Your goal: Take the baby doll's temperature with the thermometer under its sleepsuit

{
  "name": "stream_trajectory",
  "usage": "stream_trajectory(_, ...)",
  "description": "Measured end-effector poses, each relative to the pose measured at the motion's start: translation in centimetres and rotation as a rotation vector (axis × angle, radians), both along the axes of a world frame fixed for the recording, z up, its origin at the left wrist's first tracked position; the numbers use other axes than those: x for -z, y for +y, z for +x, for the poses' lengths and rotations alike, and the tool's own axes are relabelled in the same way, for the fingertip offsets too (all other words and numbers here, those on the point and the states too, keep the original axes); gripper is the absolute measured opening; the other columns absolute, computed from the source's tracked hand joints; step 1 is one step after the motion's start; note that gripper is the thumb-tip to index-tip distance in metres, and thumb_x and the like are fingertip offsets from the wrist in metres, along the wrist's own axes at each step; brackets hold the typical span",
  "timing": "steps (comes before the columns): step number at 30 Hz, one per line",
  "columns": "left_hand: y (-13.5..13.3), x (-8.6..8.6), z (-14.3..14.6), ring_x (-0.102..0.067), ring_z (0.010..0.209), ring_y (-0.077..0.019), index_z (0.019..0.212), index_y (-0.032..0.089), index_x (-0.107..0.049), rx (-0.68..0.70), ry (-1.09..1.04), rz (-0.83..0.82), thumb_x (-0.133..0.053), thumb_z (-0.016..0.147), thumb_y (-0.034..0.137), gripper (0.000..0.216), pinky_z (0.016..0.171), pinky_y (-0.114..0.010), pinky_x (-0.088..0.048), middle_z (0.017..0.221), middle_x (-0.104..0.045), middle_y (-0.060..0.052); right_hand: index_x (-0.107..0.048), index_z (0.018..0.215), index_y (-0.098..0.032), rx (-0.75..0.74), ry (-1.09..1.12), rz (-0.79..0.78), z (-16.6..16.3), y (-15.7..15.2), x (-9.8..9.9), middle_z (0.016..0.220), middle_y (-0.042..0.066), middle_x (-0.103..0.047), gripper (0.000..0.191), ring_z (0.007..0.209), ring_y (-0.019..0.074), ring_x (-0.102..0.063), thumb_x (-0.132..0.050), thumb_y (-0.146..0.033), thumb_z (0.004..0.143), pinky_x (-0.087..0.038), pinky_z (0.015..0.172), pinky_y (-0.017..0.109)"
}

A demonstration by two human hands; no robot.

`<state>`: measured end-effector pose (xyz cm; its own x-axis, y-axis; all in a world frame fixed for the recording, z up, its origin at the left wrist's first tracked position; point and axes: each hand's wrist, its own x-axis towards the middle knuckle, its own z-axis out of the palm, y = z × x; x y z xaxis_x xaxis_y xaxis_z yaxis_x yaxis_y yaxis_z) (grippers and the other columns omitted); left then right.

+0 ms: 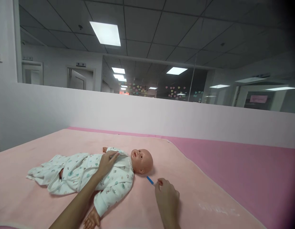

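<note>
A baby doll (pixel 142 160) lies on its back with its head to the right, dressed in a white patterned outfit (pixel 116 184). My left hand (pixel 108 163) rests on the doll's chest, its fingers stretched out over the cloth and the fingertips near the collar. To the right of the head, my right hand (pixel 167 194) is closed around a slim blue-ended stick (pixel 150 180). The stick's blue end points toward the doll's head, apart from it. My fingers hide its other end, so its exact kind does not show.
A pale pink sheet (pixel 185 190) lies under the doll, over a darker pink surface (pixel 223 162) at the right. Behind stands a low white wall (pixel 137 111) with a glass window above it. Doors and ceiling lights show beyond the glass.
</note>
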<state>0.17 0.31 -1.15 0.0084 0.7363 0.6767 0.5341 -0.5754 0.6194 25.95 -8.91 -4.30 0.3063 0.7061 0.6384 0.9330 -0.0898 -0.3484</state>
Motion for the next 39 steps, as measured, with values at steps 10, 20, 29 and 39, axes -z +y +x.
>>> stream_trajectory(10, -1.0, -0.6, 0.3, -0.053, 0.089, -0.0187, 0.086, 0.022, -0.064, -0.109, 0.204, 0.183, -0.038, 0.088, 0.042, 0.033, 0.087, -0.033, -0.036, 0.090, -0.065, -0.002, -0.058, 0.067, -0.019, 0.064, -0.167, -0.181, 1.6, -2.6, 0.7, 0.062, 0.006, -0.060, 0.027, 0.062, 0.0188, -0.057, -0.038, -0.012, 0.083, -0.032, 0.051, 0.027)
stream_trajectory(20, -0.6, -0.1, 0.3, -0.053, 0.088, -0.0195, 0.085, 0.021, -0.062, -0.103, 0.173, 0.147, -0.038, 0.087, 0.044, 0.033, 0.084, -0.033, -0.038, 0.089, -0.065, -0.003, -0.056, 0.065, -0.019, -0.395, -0.210, 0.126, -8.7, 1.9, -3.5, 0.063, 0.004, -0.061, 0.029, 0.058, 0.0147, -0.056, -0.036, -0.010, 0.084, -0.037, 0.054, 0.024)
stream_trajectory(29, -0.9, 0.0, 0.6, -0.054, 0.082, -0.0188, 0.080, 0.020, -0.060, -0.062, 0.143, 0.120, -0.035, 0.088, 0.044, 0.036, 0.076, -0.031, -0.041, 0.082, -0.063, -0.003, -0.064, 0.079, -0.013, -0.462, -0.380, -0.206, -13.4, 8.9, -4.3, 0.082, 0.010, -0.066, 0.026, 0.071, 0.0154, -0.061, -0.041, 0.000, 0.080, -0.042, 0.060, 0.022)
stream_trajectory(39, 4.9, -2.4, -2.9, -0.061, 0.057, -0.0146, 0.106, 0.012, -0.050, -0.209, -0.184, -0.269, -0.023, 0.087, 0.044, 0.046, 0.051, -0.026, -0.046, 0.087, -0.065, -0.011, -0.065, 0.070, -0.014, -0.540, -0.383, -0.264, -13.1, 9.9, -3.6, 0.074, 0.008, -0.067, 0.018, 0.067, 0.0151, -0.061, -0.051, -0.002, 0.073, -0.040, 0.058, 0.020)
